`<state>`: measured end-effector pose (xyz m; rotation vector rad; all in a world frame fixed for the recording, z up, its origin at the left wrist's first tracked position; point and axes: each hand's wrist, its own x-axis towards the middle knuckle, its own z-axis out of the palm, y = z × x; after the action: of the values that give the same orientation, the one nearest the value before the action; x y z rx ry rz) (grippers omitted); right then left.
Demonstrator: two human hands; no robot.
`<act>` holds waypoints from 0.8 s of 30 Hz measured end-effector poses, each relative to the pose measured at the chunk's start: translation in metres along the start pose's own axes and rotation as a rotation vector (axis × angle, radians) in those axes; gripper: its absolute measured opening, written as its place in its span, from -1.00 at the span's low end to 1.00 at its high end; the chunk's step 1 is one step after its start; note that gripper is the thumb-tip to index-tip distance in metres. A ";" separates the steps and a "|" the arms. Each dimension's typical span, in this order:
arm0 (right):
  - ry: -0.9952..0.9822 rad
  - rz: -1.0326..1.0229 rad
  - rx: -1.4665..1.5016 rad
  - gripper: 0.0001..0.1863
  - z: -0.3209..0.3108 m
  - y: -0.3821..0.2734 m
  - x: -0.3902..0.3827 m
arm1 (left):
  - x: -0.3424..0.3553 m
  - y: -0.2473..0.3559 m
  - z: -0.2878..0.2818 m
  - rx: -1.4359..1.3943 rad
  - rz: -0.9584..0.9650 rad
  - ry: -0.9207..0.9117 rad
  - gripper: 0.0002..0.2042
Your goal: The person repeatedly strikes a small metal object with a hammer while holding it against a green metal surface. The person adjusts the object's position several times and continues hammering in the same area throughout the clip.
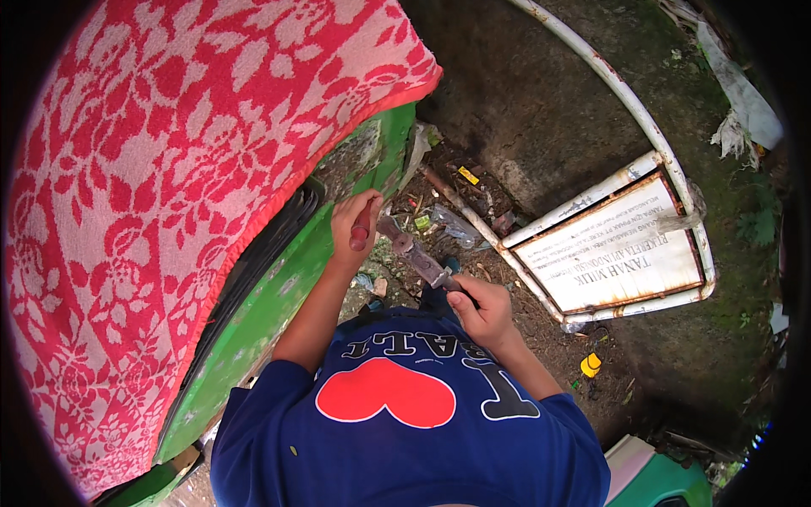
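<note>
Held upright against the green panel (pixel 291 275), a tool with a reddish, rounded handle (pixel 361 230) is wrapped in the fingers of my left hand (pixel 353 218). Its far end is hidden, so I cannot tell its exact kind. My right hand (pixel 483 306) is closed round a hammer (pixel 420 259) with a worn, rusty head, thumb lying along the handle. The hammer head is close beside the red handle, to its right; whether they touch I cannot tell.
A red and pink flowered cloth (pixel 194 152) drapes over the green structure at left. To the right leans a rusty white-framed sign (pixel 621 241). Litter, a plastic bag (pixel 454 225) and a yellow object (pixel 590 365) lie on the dirt. A green and white object (pixel 655 473) stands lower right.
</note>
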<state>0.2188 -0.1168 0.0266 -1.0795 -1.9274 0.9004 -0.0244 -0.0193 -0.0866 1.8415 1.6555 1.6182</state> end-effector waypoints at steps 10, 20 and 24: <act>0.008 0.155 0.078 -0.76 0.002 0.005 0.002 | 0.006 0.011 -0.018 0.056 0.052 0.002 -0.87; 0.057 0.227 0.122 -0.74 0.005 0.010 -0.007 | 0.005 0.010 -0.025 -0.088 -0.001 -0.007 -0.81; 0.062 0.258 0.123 -0.74 0.006 0.014 -0.011 | -0.004 0.001 -0.018 -0.143 -0.062 0.019 -0.80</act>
<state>0.2235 -0.1223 0.0088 -1.2855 -1.6838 1.0975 -0.0370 -0.0314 -0.0815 1.6948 1.5445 1.6857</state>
